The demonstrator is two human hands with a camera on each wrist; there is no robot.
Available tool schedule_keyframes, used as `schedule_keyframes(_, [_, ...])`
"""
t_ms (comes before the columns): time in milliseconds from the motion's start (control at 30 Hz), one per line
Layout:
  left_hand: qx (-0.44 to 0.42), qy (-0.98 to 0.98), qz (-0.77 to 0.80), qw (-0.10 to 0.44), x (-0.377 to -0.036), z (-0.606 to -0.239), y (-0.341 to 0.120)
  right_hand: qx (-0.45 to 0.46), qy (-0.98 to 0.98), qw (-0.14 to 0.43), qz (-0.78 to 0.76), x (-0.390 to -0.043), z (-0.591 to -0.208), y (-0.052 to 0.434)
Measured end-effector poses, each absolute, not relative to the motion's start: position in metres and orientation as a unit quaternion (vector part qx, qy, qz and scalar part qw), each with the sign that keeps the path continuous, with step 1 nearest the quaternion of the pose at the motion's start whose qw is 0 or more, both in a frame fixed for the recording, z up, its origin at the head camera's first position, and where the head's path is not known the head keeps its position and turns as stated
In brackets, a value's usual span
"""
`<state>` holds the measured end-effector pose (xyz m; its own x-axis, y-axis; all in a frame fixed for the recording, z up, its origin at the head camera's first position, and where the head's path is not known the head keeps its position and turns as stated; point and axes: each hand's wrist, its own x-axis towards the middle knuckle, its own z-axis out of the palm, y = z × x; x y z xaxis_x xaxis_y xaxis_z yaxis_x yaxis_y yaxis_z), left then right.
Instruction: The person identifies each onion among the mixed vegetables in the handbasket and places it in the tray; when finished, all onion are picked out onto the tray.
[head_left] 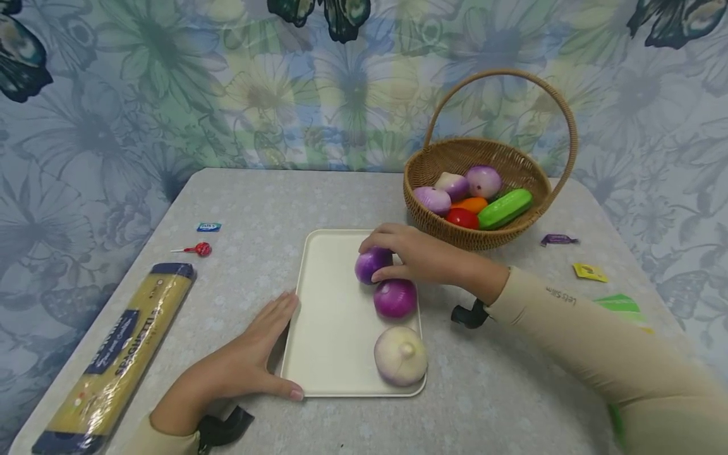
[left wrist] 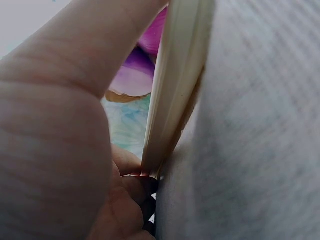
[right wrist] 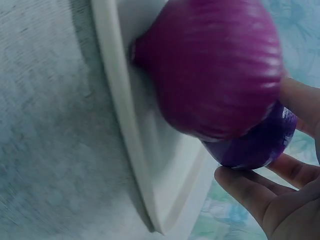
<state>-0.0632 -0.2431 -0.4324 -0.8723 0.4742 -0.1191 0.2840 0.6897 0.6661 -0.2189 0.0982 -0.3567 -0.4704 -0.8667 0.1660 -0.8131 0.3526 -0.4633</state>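
Dark purple onion (head_left: 371,264) gripped in right hand (head_left: 421,256)
The tray (head_left: 327,316) is braced, presumably against sliding, by the left hand (head_left: 250,354), thumb spread from fingers; 2 bulbs (head_left: 395,299) are placed nearside of the right hand.

From the centre of my head view, I have a long gold packet (head_left: 122,354) with navy ends slanting at eight o'clock. At nine I see a red lollipop (head_left: 202,249), stick outward, and a small blue wrapper (head_left: 208,227) just beyond it. Toward three lie a purple twisted wrapper (head_left: 559,239), a yellow sachet (head_left: 590,272) and, between three and four, a partly covered green packet (head_left: 620,304). The pale tabletop (head_left: 250,196) meets a floral backdrop (head_left: 352,95) at twelve, dark butterfly shapes (head_left: 344,19) along its top.
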Motion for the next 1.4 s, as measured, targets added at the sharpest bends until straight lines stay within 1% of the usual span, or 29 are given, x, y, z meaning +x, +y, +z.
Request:
schedule_keyframes(233, [0.210,0.909,0.330,0.142,-0.063,-0.432,-0.243,-0.484,0.837,0.088,-0.240,-0.221,-0.364,0.098])
schedule_keyframes(400, [0.210,0.911,0.326,0.143,-0.063,-0.432,-0.243,-0.483,0.841,0.081,-0.228,-0.222,-0.357,0.100])
schedule_keyframes(533, [0.208,0.910,0.327,0.145,-0.063,-0.431,-0.242,-0.474,0.847,0.065,-0.229,-0.224,-0.338,0.106])
schedule_keyframes(667, [0.208,0.910,0.328,0.145,-0.063,-0.430,-0.241,-0.456,0.855,0.020,-0.246,-0.233,-0.313,0.115])
schedule_keyframes(800, [0.208,0.910,0.327,0.145,-0.063,-0.429,-0.241,-0.437,0.861,-0.055,-0.254,-0.255,-0.289,0.129])
schedule_keyframes(833, [0.208,0.911,0.326,0.145,-0.062,-0.429,-0.241,-0.424,0.868,-0.059,-0.251,-0.262,-0.283,0.134])
schedule_keyframes(900, [0.207,0.911,0.326,0.147,-0.062,-0.429,-0.241,-0.387,0.889,-0.046,-0.242,-0.277,-0.272,0.146])
schedule_keyframes(1067, [0.207,0.909,0.331,0.145,-0.062,-0.431,-0.242,-0.274,0.934,0.038,-0.225,-0.316,-0.251,0.178])
schedule_keyframes(1167, [0.209,0.909,0.333,0.141,-0.061,-0.431,-0.243,-0.224,0.948,0.054,-0.221,-0.333,-0.247,0.195])
schedule_keyframes(1267, [0.209,0.909,0.334,0.139,-0.061,-0.431,-0.243,-0.187,0.956,0.066,-0.217,-0.343,-0.247,0.208])
schedule_keyframes(1400, [0.210,0.909,0.334,0.139,-0.062,-0.430,-0.243,-0.168,0.962,0.079,-0.202,-0.350,-0.250,0.218])
